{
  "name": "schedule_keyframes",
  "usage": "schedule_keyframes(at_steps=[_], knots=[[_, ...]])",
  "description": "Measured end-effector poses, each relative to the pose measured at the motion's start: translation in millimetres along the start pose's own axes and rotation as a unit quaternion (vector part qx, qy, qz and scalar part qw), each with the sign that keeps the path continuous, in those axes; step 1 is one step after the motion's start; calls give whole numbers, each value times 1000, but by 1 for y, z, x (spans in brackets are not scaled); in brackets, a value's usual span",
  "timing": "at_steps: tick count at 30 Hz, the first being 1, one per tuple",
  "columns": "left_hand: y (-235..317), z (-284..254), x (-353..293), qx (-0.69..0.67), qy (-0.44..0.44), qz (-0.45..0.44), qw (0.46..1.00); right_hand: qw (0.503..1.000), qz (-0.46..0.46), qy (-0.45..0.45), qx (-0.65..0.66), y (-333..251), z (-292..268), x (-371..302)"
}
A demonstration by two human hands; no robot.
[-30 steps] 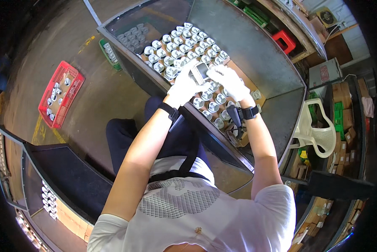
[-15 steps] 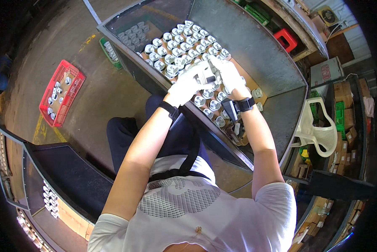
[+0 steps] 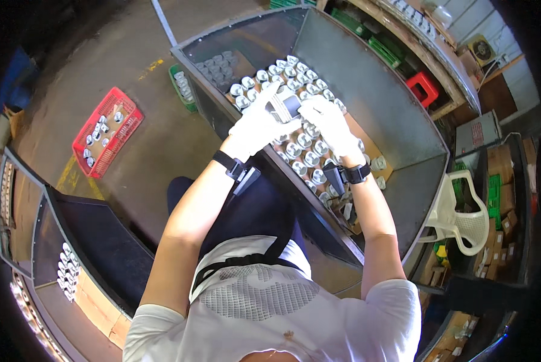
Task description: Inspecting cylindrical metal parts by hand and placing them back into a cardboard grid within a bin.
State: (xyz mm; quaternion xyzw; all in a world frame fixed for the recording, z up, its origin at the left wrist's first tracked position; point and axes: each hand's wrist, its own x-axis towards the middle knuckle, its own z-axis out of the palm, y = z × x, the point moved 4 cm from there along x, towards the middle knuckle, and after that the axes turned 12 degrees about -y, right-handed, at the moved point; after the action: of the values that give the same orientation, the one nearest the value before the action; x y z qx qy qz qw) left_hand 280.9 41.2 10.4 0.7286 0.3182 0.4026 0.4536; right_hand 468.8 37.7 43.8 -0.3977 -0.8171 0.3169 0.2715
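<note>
My left hand, in a white glove, grips a silvery engine piston with a dark patch on its side. Its thumb and fingers lie on either side of the piston. Close by on the right, my gloved right hand has its fingers drawn together at the piston's edge; whether they pinch anything is hidden. Beneath both hands, rows of similar pistons stand on a cardboard sheet inside a dark metal bin. Each wrist wears a black strap with a small device.
A red plastic crate with several pistons sits on the floor at the left. Beside the bin is a green crate. A white plastic chair and a red stool are at the right. Another dark bin curves behind on the left.
The head view has shifted. The held piston has turned, so more of its dark side shows. My right hand has drawn down from over the piston to its right edge.
</note>
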Motion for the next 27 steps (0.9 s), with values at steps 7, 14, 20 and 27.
schedule_keyframes(at_steps=[7, 14, 20, 27], knots=[[46, -70, -11, -218, -24, 28, 975, 998, -49, 21, 44, -56, 16, 42], [78, -119, -31, -168, -27, 22, 985, 993, -98, 20, 66, -97, 34, 70], [91, -151, -52, -127, 26, 21, 991, 969, -113, 51, 212, -131, 34, 73], [78, -194, -80, -223, 70, 53, 971, 956, -82, -27, 280, -132, 66, 109]])
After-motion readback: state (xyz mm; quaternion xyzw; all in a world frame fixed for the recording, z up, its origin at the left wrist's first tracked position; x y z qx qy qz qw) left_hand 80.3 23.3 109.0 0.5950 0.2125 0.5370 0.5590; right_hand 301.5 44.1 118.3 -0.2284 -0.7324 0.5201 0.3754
